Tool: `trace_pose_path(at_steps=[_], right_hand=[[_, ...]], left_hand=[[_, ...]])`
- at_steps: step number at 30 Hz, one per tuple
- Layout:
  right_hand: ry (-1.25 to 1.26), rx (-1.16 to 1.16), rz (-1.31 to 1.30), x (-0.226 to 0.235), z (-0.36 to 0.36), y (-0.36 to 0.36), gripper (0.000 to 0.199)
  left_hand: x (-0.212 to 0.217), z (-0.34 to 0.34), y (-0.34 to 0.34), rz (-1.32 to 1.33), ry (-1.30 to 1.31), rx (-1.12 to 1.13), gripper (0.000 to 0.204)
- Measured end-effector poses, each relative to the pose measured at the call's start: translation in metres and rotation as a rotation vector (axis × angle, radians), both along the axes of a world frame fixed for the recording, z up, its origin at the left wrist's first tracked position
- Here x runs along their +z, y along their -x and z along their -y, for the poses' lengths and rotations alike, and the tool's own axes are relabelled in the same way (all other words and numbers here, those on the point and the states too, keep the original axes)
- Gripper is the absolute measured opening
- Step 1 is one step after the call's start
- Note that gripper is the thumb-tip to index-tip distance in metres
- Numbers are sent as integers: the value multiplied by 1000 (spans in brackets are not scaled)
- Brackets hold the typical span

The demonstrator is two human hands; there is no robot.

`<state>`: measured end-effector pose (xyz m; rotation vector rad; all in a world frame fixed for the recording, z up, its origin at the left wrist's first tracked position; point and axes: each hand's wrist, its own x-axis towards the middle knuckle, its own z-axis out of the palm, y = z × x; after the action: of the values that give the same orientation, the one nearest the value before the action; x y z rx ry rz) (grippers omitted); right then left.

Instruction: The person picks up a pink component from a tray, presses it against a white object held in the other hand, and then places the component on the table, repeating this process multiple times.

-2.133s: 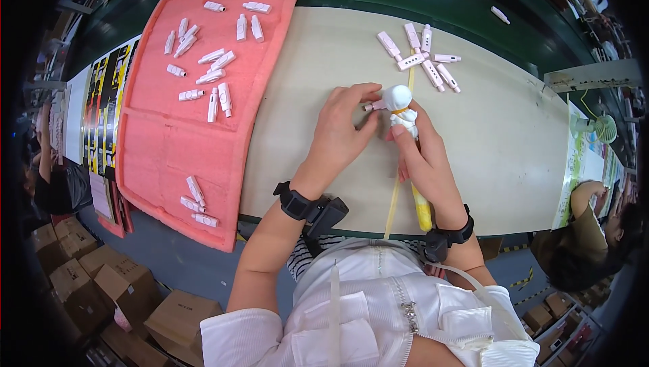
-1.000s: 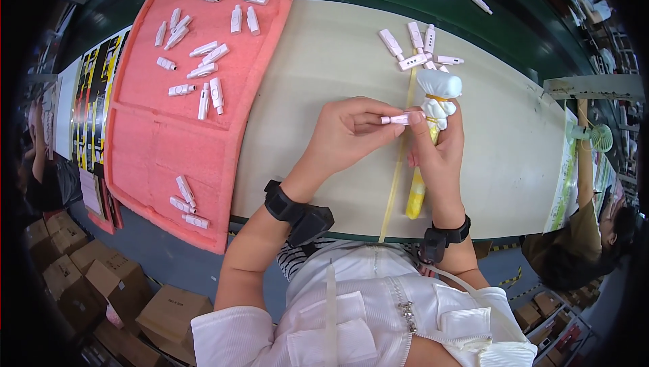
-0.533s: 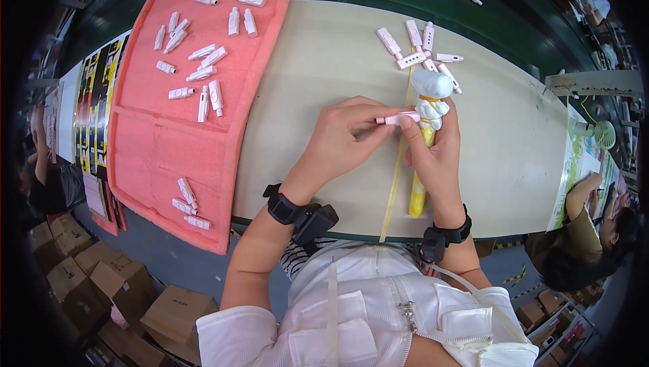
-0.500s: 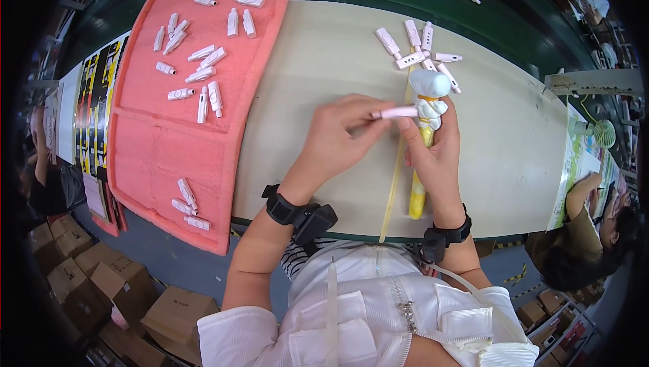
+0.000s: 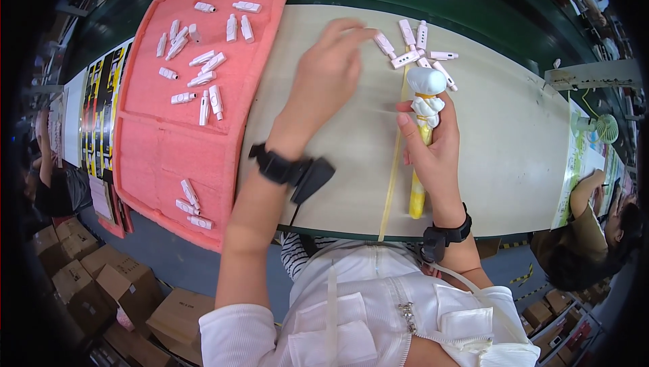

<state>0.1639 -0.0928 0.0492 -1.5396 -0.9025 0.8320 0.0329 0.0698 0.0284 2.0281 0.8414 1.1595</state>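
Note:
My right hand (image 5: 436, 157) grips a yellow pen-shaped toy with a white figure on top (image 5: 426, 91), held upright over the beige table (image 5: 514, 137). My left hand (image 5: 328, 73) stretches forward, fingers extended toward a small pile of white plastic pieces (image 5: 412, 53) at the table's far side; it looks blurred and holds nothing I can make out. Both wrists wear black bands.
A pink foam tray (image 5: 169, 137) on the left carries several white plastic pieces in two groups. A yellow line (image 5: 392, 178) runs across the table. Another person sits at the right edge (image 5: 588, 232). Cardboard boxes (image 5: 101, 279) stand on the floor at lower left.
My left hand has left the toy's white figure and moved forward and left toward the pile of white pieces. The right hand still holds the toy upright.

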Motion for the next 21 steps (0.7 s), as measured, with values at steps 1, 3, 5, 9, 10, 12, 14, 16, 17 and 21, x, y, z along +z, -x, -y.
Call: trace_pose_path(at_steps=[1, 3, 5, 9, 10, 12, 14, 16, 17, 21], right_hand=[[-3, 0, 1, -1, 0, 0, 58], [-37, -1, 32, -6, -2, -3, 58], [-54, -19, 53, -8, -2, -8, 58], [-23, -37, 33, -7, -2, -12, 63], [2, -24, -7, -2, -1, -10, 61], [51, 7, -91, 7, -1, -6, 59], [82, 43, -124, 14, 2, -2, 57], [145, 110, -179, 17, 5, 1, 54], [147, 127, -181, 17, 6, 4, 54], [163, 152, -125, 17, 6, 8, 57]], left_hand=[[-5, -13, -16, -105, -286, -40, 26], [-7, -26, -29, -209, -578, -81, 28], [-5, -30, -40, -409, -589, -198, 24], [2, -19, -26, -366, -300, -228, 16], [3, -13, -17, -300, -148, -201, 13], [3, 5, -4, -228, -28, -187, 15], [3, 19, 13, -88, 208, -121, 19], [0, 28, 16, -21, 217, -91, 21], [-3, 33, 14, 50, 222, -73, 23], [-18, 47, 20, 132, 363, -99, 27]])
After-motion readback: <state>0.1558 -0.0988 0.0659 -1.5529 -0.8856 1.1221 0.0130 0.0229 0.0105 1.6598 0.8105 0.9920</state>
